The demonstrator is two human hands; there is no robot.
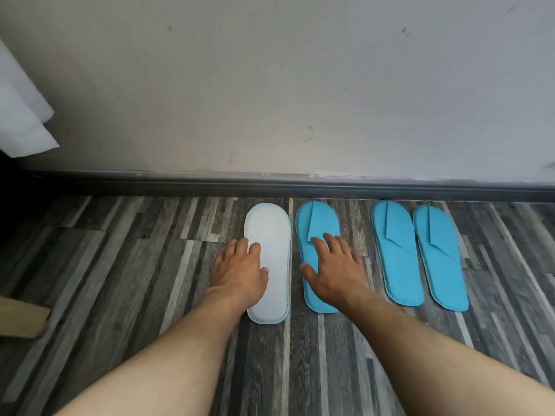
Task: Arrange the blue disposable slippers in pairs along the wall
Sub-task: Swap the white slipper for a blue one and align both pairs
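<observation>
Flat slippers lie in a row on the floor, toes toward the wall. At the left is a pale, whitish slipper, sole side up. My left hand rests flat on its left edge, fingers spread. Beside it lies a blue slipper with my right hand lying flat across its middle, fingers apart. Further right a pair of blue slippers lies side by side, untouched. Neither hand grips anything.
A dark baseboard runs along the foot of the white wall. The floor is grey striped wood. A white cloth hangs at the upper left, and a brown cardboard piece lies at the left edge.
</observation>
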